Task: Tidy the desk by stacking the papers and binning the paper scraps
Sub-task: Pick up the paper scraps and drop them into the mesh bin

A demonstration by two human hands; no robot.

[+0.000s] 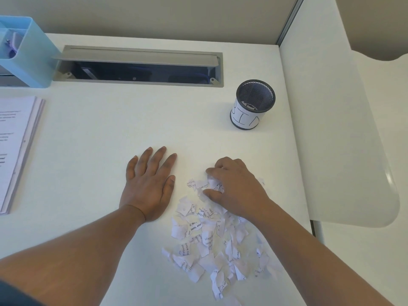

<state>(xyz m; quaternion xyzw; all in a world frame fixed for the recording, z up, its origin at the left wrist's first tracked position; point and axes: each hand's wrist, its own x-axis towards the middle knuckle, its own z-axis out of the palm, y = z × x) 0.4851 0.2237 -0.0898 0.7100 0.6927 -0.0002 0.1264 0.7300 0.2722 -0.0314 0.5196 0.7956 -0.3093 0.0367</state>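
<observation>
White desk (110,129) w/ beige partition (154,14) along the far side and a grey cable slot (136,66) set into the top, lid tipped up, dark inside. Far left: blue organiser (28,51), something purple in its compartment, can't tell what. Left edge, mid-distance: papers (15,146), printed sheets in a rough stack, edges slightly fanned, partly out of frame. Far right of centre: black mesh cup (254,104), upright, white label w/ hand-drawn letters wrapped round its lower half, a few bits inside. Scraps (209,239), torn printed paper, lie in a loose pile near-right of centre, spreading toward the near edge; one stray bit sits just right of the r. hand. Left hand (150,184) lies flat, palm down on the bare desk just left of the pile, fingers straight and spread, holding nothing. Right hand (234,186) sits on the far end of the pile, fingers curled, thumb and fingers pinching a clump of scraps. Cup is well apart from both hands, on the far side.
</observation>
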